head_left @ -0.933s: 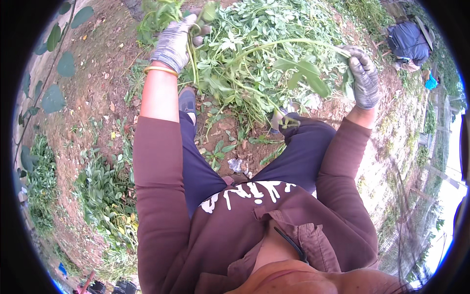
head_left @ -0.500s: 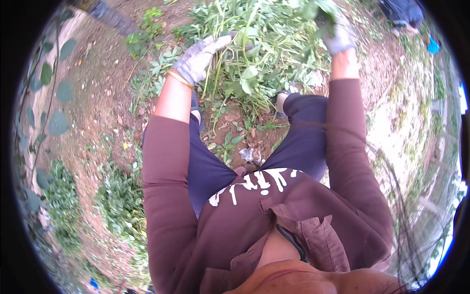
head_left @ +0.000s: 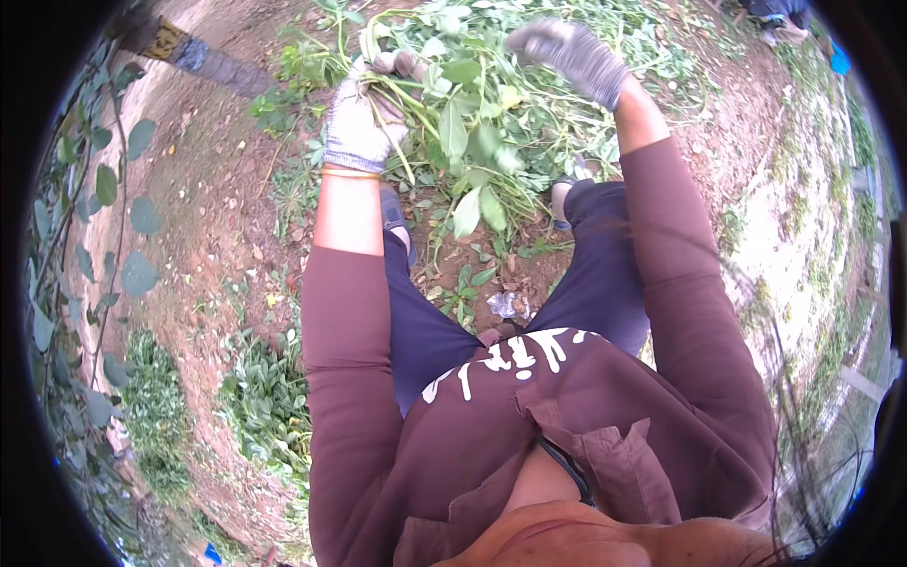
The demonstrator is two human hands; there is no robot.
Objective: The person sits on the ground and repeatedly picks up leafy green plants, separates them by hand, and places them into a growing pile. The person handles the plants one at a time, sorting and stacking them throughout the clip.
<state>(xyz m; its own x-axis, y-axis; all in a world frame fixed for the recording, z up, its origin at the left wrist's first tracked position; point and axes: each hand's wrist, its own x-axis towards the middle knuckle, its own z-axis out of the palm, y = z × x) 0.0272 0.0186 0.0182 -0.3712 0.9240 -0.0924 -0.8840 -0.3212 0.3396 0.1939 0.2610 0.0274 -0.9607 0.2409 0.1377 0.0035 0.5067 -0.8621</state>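
My left hand (head_left: pixel 364 123), in a white-and-grey knit work glove, is closed around a bunch of leafy green stems (head_left: pixel 453 128). The leafy ends of the bunch hang to the right of that hand, broad leaves drooping toward my feet. At the upper right my right hand (head_left: pixel 572 61), gloved the same way, is held above the greenery with its fingers reaching left and nothing seen in them. Under both hands a heap of cut green plants (head_left: pixel 624 104) spreads over the ground between and beyond my feet.
A mottled post or trunk (head_left: pixel 203 61) slants in at the upper left. Leafy vines (head_left: pixel 123 227) hang along the left rim. Smaller green heaps (head_left: pixel 265 397) lie on the soil at lower left. Dark fabric and part of a person (head_left: pixel 784 14) show at the upper right.
My left hand has turned upright and now grips a bunch of stems. My right hand has moved left from the upper right, and the leaves it had are no longer in it.
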